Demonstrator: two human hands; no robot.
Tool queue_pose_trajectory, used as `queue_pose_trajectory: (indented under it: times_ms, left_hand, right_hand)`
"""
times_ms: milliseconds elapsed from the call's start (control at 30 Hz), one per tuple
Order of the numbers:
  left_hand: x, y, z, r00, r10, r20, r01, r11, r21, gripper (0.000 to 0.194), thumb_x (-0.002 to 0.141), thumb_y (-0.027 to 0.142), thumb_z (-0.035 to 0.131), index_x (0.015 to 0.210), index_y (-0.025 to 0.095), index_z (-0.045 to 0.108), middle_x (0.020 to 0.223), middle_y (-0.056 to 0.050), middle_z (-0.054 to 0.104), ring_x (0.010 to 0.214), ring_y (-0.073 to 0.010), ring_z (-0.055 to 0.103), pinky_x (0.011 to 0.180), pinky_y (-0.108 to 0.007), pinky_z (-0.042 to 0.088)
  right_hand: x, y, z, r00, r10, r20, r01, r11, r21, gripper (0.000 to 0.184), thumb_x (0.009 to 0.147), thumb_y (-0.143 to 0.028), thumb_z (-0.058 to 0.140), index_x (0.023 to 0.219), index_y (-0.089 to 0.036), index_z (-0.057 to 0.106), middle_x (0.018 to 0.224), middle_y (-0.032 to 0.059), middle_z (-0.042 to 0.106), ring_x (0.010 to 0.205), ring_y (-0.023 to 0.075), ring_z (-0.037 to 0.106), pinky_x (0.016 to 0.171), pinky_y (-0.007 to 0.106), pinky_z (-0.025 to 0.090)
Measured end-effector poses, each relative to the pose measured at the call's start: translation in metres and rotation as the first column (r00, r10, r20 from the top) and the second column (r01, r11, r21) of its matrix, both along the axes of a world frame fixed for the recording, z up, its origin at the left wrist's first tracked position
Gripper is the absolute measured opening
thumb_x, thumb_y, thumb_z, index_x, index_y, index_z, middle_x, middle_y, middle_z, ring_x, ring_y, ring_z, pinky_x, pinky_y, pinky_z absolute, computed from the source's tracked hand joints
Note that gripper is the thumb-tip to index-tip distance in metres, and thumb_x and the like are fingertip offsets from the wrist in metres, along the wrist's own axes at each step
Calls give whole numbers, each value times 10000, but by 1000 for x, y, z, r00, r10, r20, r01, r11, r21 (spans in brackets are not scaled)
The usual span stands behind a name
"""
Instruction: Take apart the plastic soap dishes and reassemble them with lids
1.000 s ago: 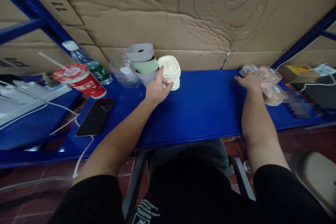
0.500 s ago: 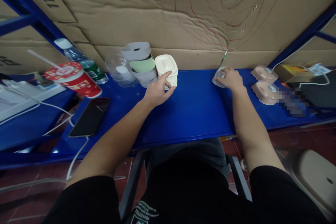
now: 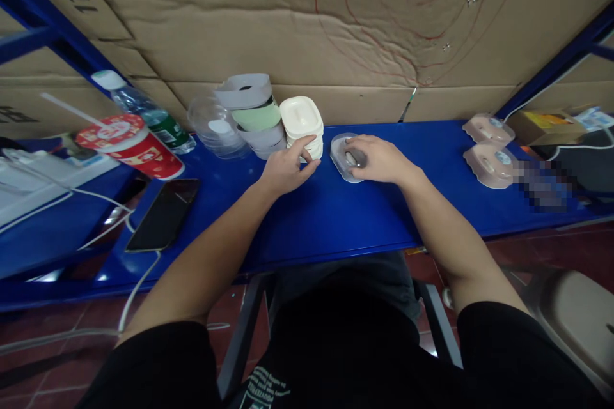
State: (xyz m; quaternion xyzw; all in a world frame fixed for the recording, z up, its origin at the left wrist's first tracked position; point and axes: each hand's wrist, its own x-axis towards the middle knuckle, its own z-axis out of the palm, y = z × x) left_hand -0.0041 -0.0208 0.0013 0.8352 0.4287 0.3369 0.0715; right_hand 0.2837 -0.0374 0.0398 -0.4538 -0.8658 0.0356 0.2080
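Blue table (image 3: 307,220), right hand (image 3: 381,158) and container (image 3: 339,156) now nearer cream stack (image 3: 301,116)

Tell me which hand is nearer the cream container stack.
Left. The left hand is at the near side of the cream container stack; the right hand is farther off, to the stack's right, holding a translucent container.
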Motion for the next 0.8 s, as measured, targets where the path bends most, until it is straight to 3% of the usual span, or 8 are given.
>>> queue_pose_trajectory:
  times_ms: [133, 267, 333, 433, 567, 667, 733, 800]
  left_hand:
    - [-1, 0, 1, 1000, -5, 7, 5, 1000, 11, 578, 976, 348, 681, 1524, 187, 591, 957, -17, 815, 600, -134, 634, 687, -302, 517]
    - [0, -4, 4, 997, -19, 72, 15, 998, 56, 541, 975, 374, 677, 1475, 178, 621, 910, -14, 801, 599, -135, 624, 674, -302, 519]
    - [3, -11, 9, 988, -55, 148, 46, 997, 64, 461, 1006, 396, 625, 1415, 185, 655, 826, -4, 767, 572, -138, 605, 645, -306, 516]
    - [9, -27, 17, 969, -121, 217, 121, 993, 14, 397, 1062, 469, 545, 1345, 234, 697, 708, 20, 683, 531, -146, 570, 587, -314, 499]
    - [14, -40, 26, 988, -142, 60, 138, 988, 74, 329, 1025, 505, 625, 1230, 290, 766, 683, 16, 649, 603, -170, 609, 619, -334, 503]
    - [4, -35, 31, 999, -4, 49, -6, 981, 196, 242, 1019, 424, 627, 1143, 297, 792, 949, -48, 743, 831, -209, 699, 722, -359, 546]
    - [-14, -25, 37, 970, 147, 194, -195, 946, 260, 215, 1024, 392, 632, 1133, 284, 782, 1156, -82, 718, 1050, -252, 696, 848, -397, 578]
    - [-40, -8, 45, 863, 263, 432, -415, 856, 308, 216, 1050, 358, 607, 1160, 245, 755, 1227, -101, 660, 1195, -278, 642, 977, -445, 569]
  right_hand:
    - [5, -1, 6, 963, -122, -242, 162, 975, 153, 421, 922, -506, 673, 1262, -281, 776, 1319, 76, 806, 1232, 365, 744, 1065, 540, 605]
    - [10, -2, 6, 807, -171, -565, 325, 928, 183, 604, 1064, -704, 387, 1299, -284, 752, 1162, 88, 824, 1108, 323, 798, 919, 493, 654]
    - [8, -6, 6, 764, -126, -632, 273, 952, 140, 693, 1074, -760, 302, 1288, -281, 754, 1029, 79, 822, 963, 295, 824, 798, 454, 663]
    - [-5, -16, 7, 810, 2, -586, 68, 993, 98, 667, 1042, -800, 397, 1175, -287, 801, 925, 52, 818, 850, 256, 820, 750, 411, 662]
    - [-28, -29, 7, 847, 99, -522, -79, 995, 60, 589, 1030, -765, 481, 1095, -297, 833, 961, 42, 837, 884, 236, 817, 808, 396, 668]
    - [-33, -28, 2, 804, 72, -590, -83, 997, 9, 635, 1030, -787, 451, 1252, -306, 801, 996, 41, 844, 841, 226, 810, 809, 408, 668]
    - [-30, -22, -2, 770, 59, -635, -65, 998, 14, 671, 1018, -801, 455, 1366, -310, 752, 1052, 48, 845, 853, 228, 809, 827, 421, 667]
    - [-24, -15, -4, 769, 40, -637, -10, 999, 51, 654, 997, -788, 516, 1381, -309, 741, 1082, 53, 844, 894, 237, 807, 856, 427, 662]
